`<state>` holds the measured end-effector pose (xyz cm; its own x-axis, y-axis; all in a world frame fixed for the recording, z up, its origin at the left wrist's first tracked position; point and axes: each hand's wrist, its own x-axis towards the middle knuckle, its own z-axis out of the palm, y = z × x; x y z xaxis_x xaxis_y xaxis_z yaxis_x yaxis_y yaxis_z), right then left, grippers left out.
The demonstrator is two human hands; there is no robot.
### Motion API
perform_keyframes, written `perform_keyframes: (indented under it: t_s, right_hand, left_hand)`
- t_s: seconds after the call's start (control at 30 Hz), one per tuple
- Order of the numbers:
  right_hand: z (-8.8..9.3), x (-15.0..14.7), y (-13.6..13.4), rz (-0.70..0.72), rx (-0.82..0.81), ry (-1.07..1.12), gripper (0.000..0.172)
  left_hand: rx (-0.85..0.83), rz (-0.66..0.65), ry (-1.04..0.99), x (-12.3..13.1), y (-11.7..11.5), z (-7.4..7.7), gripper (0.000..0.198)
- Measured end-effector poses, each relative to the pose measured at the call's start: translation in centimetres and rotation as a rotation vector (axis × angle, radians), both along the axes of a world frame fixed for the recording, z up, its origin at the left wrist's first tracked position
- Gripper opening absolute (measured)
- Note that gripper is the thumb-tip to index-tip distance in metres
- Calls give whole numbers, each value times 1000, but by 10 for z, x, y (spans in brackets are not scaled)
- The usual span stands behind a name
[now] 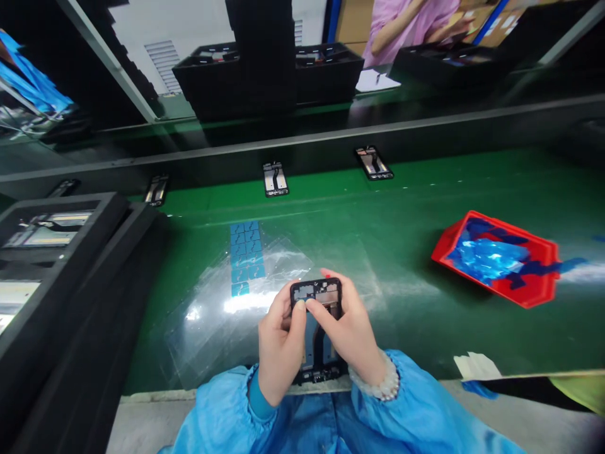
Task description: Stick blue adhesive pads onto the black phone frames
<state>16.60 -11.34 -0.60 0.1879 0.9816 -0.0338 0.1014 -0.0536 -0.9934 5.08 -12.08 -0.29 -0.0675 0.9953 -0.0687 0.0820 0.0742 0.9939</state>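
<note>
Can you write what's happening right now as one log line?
left hand: holds phone frame | right hand: presses its top | sticker sheet: on green belt | red tray: right

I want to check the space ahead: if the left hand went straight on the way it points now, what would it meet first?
The left hand, gripping the phone frame, points up-right toward the frame's top, where the right hand presses; it would probably meet those fingers first, though depth is unclear.
</note>
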Motion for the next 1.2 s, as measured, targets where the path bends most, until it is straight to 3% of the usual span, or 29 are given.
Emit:
perform_keyframes:
  t_s: [0.13,0.4,0.57,0.7,0.87,1.0,1.2]
  right_hand:
    - [4,-4,-2,6,31,-26,29]
    - [-4,-4,2,-45,64,-108,41]
    - [-3,3,4,99,34,-75,55]
    - [-3,6,5,167,24,-65,59]
    - [-7,0,9,65,5,-99,42]
    - [-9,-2,10,4,21,-29,28]
    - [-2,4,9,34,-2,-4,24]
  left_hand:
    - [0,13,19,-1,-1,-2,33]
    - [2,-29,116,-2,-2,-5,39]
    - [-5,3,122,-2,4,-5,37]
    - [25,2,285,-3,7,-6,39]
    - [86,-60,368,-7,7,-4,44]
    - [56,-137,242,-13,8,-3,46]
    - [-40,-219,99,-18,10,-3,46]
